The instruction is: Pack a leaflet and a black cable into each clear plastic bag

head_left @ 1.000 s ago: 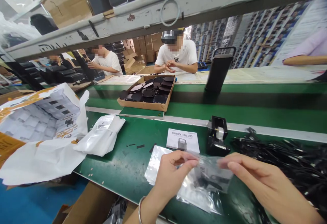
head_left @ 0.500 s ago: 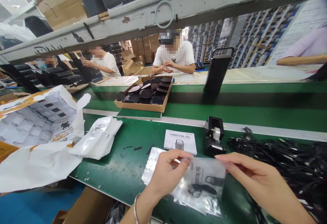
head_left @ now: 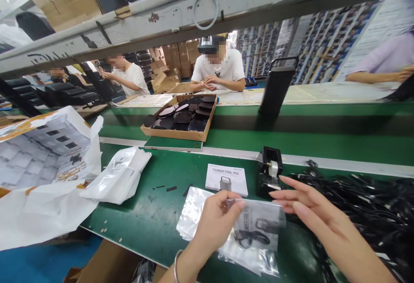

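My left hand (head_left: pixel 216 219) pinches the top corner of a clear plastic bag (head_left: pixel 273 259), thumb over its edge. Through the film show a printed manual (head_left: pixel 255 212) with a picture of a handled device and a coiled black cable (head_left: pixel 251 238). My right hand (head_left: pixel 318 214) is open at the bag's right corner, fingers apart, with the fingertips just in front of a black tape dispenser (head_left: pixel 269 173). Whether a fingertip still touches the bag is hard to tell. Under and left of my left hand lie several flat clear bags (head_left: pixel 190 212).
Behind the bag lies a stack of manuals (head_left: pixel 226 178). Black cables (head_left: pixel 349 197) are heaped at right. White pouches (head_left: pixel 119 175) lie left, beside a large open printed bag (head_left: pixel 42 158). A carton of black parts (head_left: pixel 179 133) and a black speaker (head_left: pixel 278 85) stand farther back. Co-workers sit opposite.
My right hand has let its pinch on the bag's right corner open, and its fingers have spread and lifted toward the tape dispenser. My left hand keeps its hold.
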A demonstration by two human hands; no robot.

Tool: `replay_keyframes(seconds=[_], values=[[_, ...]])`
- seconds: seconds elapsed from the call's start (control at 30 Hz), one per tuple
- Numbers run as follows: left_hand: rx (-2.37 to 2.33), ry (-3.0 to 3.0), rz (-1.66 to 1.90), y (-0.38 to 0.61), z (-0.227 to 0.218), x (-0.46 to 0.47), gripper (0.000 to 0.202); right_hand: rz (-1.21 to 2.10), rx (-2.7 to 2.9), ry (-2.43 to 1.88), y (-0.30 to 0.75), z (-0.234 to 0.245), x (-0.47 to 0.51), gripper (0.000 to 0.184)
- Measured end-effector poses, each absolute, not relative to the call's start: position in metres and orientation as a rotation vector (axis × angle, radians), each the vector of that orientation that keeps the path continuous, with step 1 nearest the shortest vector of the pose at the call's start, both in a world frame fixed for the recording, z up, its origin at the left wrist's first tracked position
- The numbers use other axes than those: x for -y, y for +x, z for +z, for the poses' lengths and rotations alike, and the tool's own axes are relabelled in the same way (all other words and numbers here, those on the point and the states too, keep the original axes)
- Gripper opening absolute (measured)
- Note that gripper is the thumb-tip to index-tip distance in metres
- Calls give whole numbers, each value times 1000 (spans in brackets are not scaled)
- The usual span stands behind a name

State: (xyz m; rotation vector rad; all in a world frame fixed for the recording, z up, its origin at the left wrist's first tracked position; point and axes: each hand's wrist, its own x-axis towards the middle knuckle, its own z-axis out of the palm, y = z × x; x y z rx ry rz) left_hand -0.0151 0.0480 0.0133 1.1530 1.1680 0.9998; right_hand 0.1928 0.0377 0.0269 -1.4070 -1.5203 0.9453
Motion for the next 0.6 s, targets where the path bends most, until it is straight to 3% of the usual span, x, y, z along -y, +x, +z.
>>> replay_keyframes(seconds=[0.07, 0.2, 0.33, 0.53, 0.6], values=[[-1120, 1115, 1039, -15, 11, -48, 29, 1000, 1570, -1455, 191, 25, -39, 36], [-1007, 943, 1088, -19, 5, -48, 55, 1014, 1612, -1517, 186, 22, -41, 26], [-1023, 953, 1087, -20, 0, -50, 40, 1040, 1506, -1474, 183, 23, -42, 25], [-953, 942, 1084, -22, 3, -50, 50, 1128, 1460, -1435, 179, 27, -45, 25], [-978, 997, 1039, -22, 5, -49, 45, 1089, 1484, -1466, 182, 27, -46, 27]])
